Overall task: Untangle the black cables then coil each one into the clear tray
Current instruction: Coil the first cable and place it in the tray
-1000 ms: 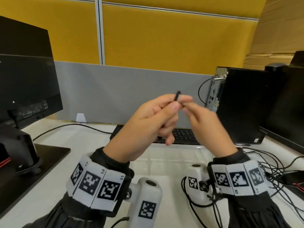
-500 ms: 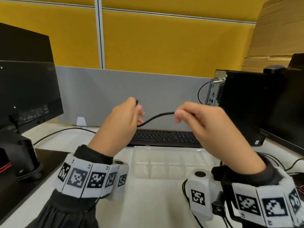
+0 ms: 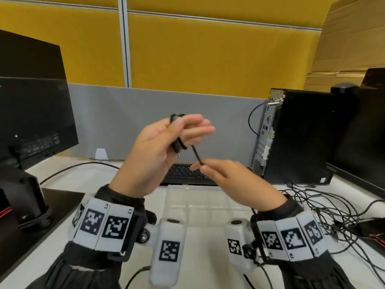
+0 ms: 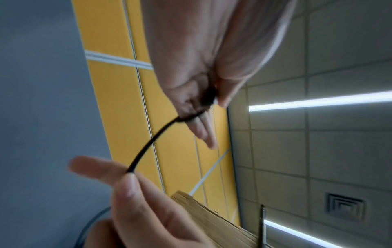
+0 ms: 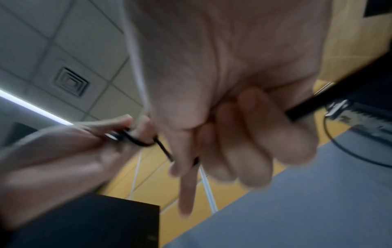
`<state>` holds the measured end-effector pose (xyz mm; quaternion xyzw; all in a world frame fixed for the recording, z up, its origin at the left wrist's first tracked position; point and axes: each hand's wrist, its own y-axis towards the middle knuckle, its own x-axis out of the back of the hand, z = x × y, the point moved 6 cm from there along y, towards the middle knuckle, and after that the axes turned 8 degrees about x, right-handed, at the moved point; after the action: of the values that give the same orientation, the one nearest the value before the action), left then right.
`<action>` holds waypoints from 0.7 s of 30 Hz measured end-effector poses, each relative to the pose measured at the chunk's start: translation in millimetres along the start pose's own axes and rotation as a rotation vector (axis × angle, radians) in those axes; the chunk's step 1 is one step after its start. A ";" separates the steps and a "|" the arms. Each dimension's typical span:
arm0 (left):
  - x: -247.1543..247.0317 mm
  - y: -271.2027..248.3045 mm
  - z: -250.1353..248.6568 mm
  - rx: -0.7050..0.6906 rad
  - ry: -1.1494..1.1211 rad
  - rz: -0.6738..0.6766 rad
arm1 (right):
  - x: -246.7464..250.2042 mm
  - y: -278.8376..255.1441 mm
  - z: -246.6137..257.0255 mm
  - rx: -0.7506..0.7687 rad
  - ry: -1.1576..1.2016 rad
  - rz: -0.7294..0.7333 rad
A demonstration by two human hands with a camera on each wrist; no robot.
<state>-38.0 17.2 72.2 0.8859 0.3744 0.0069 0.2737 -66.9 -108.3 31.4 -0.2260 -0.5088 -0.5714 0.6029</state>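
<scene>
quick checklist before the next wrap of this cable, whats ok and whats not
1. Left hand grips the loops of the black cable: ok.
2. Right hand pinches the free run: ok.
3. Run between the hands free of knots: ok.
4. Plug tip hangs loose below the left grip: not ok, tuck it in.
5. Clear tray on the desk below the hands, ready to take the coil: ok.
6. Cable clear of the tangled cables on the right: cannot tell.

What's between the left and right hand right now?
A short taut run of thin black cable spans from the left hand, which holds its loops, to the right hand; clearest in the head view.
</scene>
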 end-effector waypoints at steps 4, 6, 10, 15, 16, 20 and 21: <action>27.3 2.0 -2.8 -0.167 0.195 -0.271 | -18.4 -5.5 40.8 0.135 0.033 0.219; 29.6 -0.6 -3.1 -0.224 0.434 -0.377 | -16.1 -12.3 53.9 0.170 0.018 0.240; 22.1 -0.6 5.7 -0.212 0.982 -0.420 | -3.7 -20.1 61.4 0.200 -0.079 0.191; 0.8 -3.4 35.1 0.294 0.743 0.014 | 62.6 -32.6 36.1 0.181 -0.234 -0.369; -10.7 -6.8 38.9 0.362 0.668 0.136 | 74.7 -38.0 32.3 0.207 -0.209 -0.497; -43.7 -13.5 32.0 0.327 0.237 0.350 | 83.8 -39.8 6.8 0.166 -0.100 -0.734; -44.1 -12.4 29.4 0.303 0.152 0.335 | 77.6 -34.6 -1.7 0.123 -0.111 -0.699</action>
<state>-71.5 -19.2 49.6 0.9636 0.2384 0.0627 0.1036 -111.3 -153.8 87.8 -0.0323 -0.6207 -0.6984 0.3549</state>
